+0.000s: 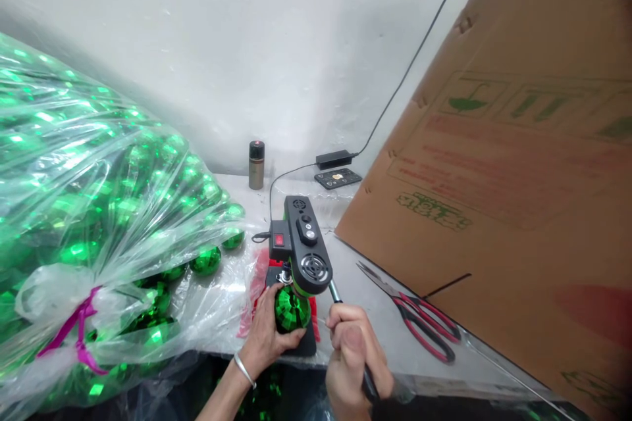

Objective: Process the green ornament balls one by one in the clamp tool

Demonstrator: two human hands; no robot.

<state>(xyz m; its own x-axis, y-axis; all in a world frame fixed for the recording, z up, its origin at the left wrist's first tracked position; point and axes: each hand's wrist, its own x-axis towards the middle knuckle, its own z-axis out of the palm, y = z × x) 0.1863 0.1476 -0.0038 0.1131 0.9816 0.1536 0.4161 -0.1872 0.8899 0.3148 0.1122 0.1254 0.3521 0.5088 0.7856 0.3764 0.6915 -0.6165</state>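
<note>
A shiny green faceted ball (pixel 292 309) sits under the head of a small black bench machine (pixel 307 243). My left hand (pixel 269 335), with a bangle at the wrist, wraps round the ball from the left, the thumb along its lower front. My right hand (pixel 356 352) is closed round the dark grip of a lever (pixel 336 292) that slants out from the machine's right side. The black base and red material (pixel 316 319) show partly beneath the ball. Where the ball meets the machine is hidden from view.
At left bulges a clear plastic bag (pixel 123 184) of green balls, tied with purple ribbon (pixel 81 329). Scissors (pixel 419 316) lie right, beside a large cardboard box (pixel 494 164). Behind stand a spray can (pixel 256 166), a power adapter (pixel 334 158) with cord, and a phone (pixel 338 177).
</note>
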